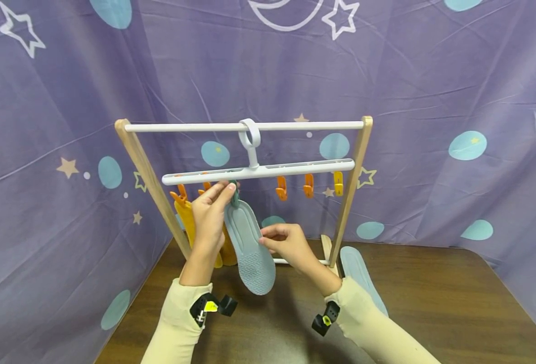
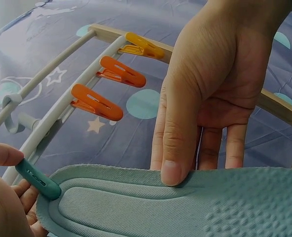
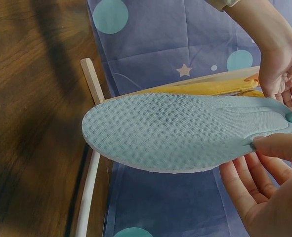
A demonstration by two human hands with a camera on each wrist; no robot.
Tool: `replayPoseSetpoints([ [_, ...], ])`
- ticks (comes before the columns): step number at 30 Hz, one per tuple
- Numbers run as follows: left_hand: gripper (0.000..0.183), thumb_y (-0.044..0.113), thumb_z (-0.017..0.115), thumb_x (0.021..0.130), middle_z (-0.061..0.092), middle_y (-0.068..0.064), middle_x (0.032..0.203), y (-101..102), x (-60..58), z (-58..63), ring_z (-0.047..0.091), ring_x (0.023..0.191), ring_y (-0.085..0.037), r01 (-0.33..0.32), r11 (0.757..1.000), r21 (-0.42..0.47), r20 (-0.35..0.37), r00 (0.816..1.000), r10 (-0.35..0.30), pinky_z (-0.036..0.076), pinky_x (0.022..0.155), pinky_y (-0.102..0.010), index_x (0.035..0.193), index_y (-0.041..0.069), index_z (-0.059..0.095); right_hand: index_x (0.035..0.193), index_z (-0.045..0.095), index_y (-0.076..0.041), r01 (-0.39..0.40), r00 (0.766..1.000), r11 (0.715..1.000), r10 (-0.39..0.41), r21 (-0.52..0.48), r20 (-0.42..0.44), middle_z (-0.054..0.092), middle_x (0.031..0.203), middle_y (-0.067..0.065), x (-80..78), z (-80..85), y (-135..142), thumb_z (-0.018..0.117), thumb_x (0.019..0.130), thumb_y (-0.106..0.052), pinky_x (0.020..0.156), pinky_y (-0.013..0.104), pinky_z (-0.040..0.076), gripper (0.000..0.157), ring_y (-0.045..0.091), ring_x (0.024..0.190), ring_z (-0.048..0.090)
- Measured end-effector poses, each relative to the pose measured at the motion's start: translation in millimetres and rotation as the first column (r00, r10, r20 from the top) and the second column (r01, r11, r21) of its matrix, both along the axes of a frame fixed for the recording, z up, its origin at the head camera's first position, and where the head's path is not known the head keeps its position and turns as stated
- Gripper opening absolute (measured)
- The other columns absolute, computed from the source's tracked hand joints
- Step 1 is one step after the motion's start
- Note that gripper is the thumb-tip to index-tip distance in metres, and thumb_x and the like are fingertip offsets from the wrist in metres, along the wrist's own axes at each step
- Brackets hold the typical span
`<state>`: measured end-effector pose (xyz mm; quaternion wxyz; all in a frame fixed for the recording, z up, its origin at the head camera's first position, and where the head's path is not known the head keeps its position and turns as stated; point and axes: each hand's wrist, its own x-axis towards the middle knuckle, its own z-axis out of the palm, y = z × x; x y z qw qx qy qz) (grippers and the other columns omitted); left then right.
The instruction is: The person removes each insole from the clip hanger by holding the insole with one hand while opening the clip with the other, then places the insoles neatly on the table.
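Note:
A pale blue-grey insole [image 1: 250,247] hangs at a slant below the white hanger [image 1: 259,173], its dimpled end lowest. My left hand [image 1: 211,212] pinches the green clip [image 2: 38,180] at the insole's upper end; in the left wrist view the clip's tip lies over the insole's edge. Halfway down, my right hand [image 1: 291,245] holds the insole's right edge between thumb and fingers, the thumb on its ribbed face [image 3: 244,123]. Behind my left hand, yellow insole-shaped pieces [image 1: 186,215] hang from orange clips [image 1: 181,194], partly hidden.
Two orange clips [image 1: 281,188] and a yellow clip [image 1: 338,183] hang along the hanger's right half. The hanger hooks over the white rail [image 1: 304,126] of a wooden-legged rack [image 1: 356,167]. Another blue-grey insole [image 1: 361,275] lies on the brown table [image 1: 432,293], beside my right forearm.

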<state>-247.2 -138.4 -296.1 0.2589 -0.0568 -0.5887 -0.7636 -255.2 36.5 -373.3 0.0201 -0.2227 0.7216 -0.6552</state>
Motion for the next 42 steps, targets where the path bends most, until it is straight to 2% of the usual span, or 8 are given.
replayPoseSetpoints([
  [6,0.027,0.005,0.068,0.096,0.078,0.007,0.088,0.4,-0.3,-0.7,0.073,0.099,-0.022,-0.008,1.000,0.006,-0.010,1.000,0.008,0.057,0.080,-0.019,0.113,-0.015,0.067,0.105,0.074,0.009,0.003,1.000,1.000,-0.003,-0.002,0.004,0.075,0.101,0.026,0.9,0.0,-0.3,0.076,0.089,-0.002,0.073,0.041,0.064,0.020,0.006,0.077,0.069],
  [12,0.027,0.005,0.068,0.096,0.078,0.007,0.088,1.0,-1.0,-1.0,0.073,0.095,-0.017,-0.012,1.000,0.013,-0.021,1.000,0.012,0.058,0.081,-0.019,0.113,-0.016,0.067,0.105,0.074,0.009,0.006,1.000,1.000,-0.006,-0.003,0.004,0.075,0.101,0.026,0.6,-0.8,-0.5,0.076,0.089,-0.002,0.078,0.056,0.062,0.020,0.006,0.077,0.068],
  [15,0.027,0.005,0.068,0.096,0.078,0.007,0.087,1.2,-1.5,-1.1,0.072,0.092,-0.011,-0.015,1.000,0.016,-0.024,1.000,0.015,0.058,0.080,-0.019,0.112,-0.016,0.067,0.105,0.074,0.009,0.009,1.000,1.000,-0.009,-0.001,0.003,0.075,0.101,0.026,0.2,-1.2,-0.7,0.076,0.089,-0.002,0.079,0.057,0.061,0.020,0.005,0.077,0.068],
  [20,0.027,0.004,0.069,0.095,0.078,0.008,0.087,1.9,-2.3,-0.9,0.071,0.091,-0.009,-0.021,1.000,0.022,-0.022,1.000,0.021,0.057,0.081,-0.018,0.112,-0.017,0.068,0.106,0.074,0.009,0.010,1.000,1.000,-0.010,0.000,0.007,0.075,0.101,0.025,0.2,-0.3,-0.2,0.076,0.089,-0.002,0.077,0.050,0.063,0.020,0.005,0.077,0.068],
  [26,0.028,0.004,0.071,0.094,0.078,0.009,0.085,1.9,-2.7,0.0,0.071,0.090,-0.008,-0.032,0.999,0.029,-0.012,0.999,0.033,0.057,0.082,-0.018,0.113,-0.017,0.068,0.106,0.074,0.009,0.011,1.000,1.000,-0.011,0.004,0.019,0.076,0.102,0.024,0.2,1.0,0.1,0.076,0.089,-0.003,0.077,0.049,0.064,0.020,0.005,0.078,0.068],
  [30,0.029,0.003,0.072,0.093,0.078,0.010,0.083,1.5,-3.6,0.9,0.072,0.088,-0.007,-0.045,0.998,0.033,-0.001,0.999,0.045,0.057,0.081,-0.017,0.113,-0.017,0.068,0.105,0.075,0.008,0.019,0.999,1.000,-0.019,0.010,0.027,0.076,0.101,0.023,-0.3,1.9,0.0,0.076,0.089,-0.003,0.073,0.040,0.064,0.020,0.005,0.077,0.068],
  [37,0.031,0.001,0.073,0.092,0.078,0.011,0.080,0.5,-3.7,3.0,0.072,0.083,-0.005,-0.045,0.998,0.037,0.027,0.999,0.044,0.058,0.078,-0.017,0.116,-0.018,0.067,0.105,0.075,0.007,0.030,0.999,0.999,-0.031,0.014,0.041,0.076,0.101,0.023,0.0,3.3,0.4,0.076,0.089,-0.002,0.075,0.044,0.064,0.019,0.006,0.077,0.068],
  [42,0.030,0.001,0.073,0.091,0.078,0.011,0.079,-0.9,-3.7,3.6,0.072,0.081,-0.005,-0.040,0.998,0.039,0.044,0.998,0.038,0.058,0.078,-0.017,0.115,-0.017,0.067,0.104,0.075,0.008,0.027,0.999,1.000,-0.028,0.012,0.045,0.076,0.101,0.023,-0.3,2.7,0.4,0.076,0.089,-0.002,0.074,0.042,0.064,0.019,0.005,0.077,0.068],
])
